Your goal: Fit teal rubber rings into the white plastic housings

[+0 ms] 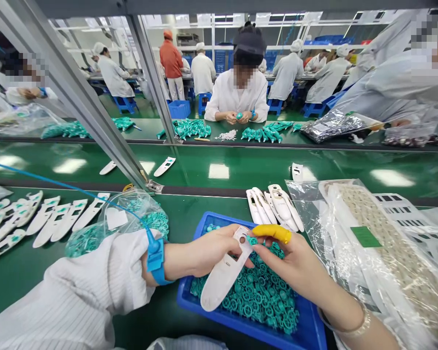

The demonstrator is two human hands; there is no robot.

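At centre frame, a small teal rubber ring (251, 239) sits at the opening of a white plastic elongated shell (224, 272). The left hand (204, 253) clamps the shell; the right hand (292, 262), its fingers (273, 232) closed on the ring, should press squarely over the blue tray (310, 325) on the green bench (190, 214).

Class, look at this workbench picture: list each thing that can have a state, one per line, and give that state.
left hand: gripping the white shell
white shell: held tilted over the tray
right hand: pinching a teal ring at the shell
teal ring: at the shell's opening
yellow finger cot: on a right-hand finger
blue tray: full of teal rings
bag of rings: lying beside the tray
finished shells: laid in a row
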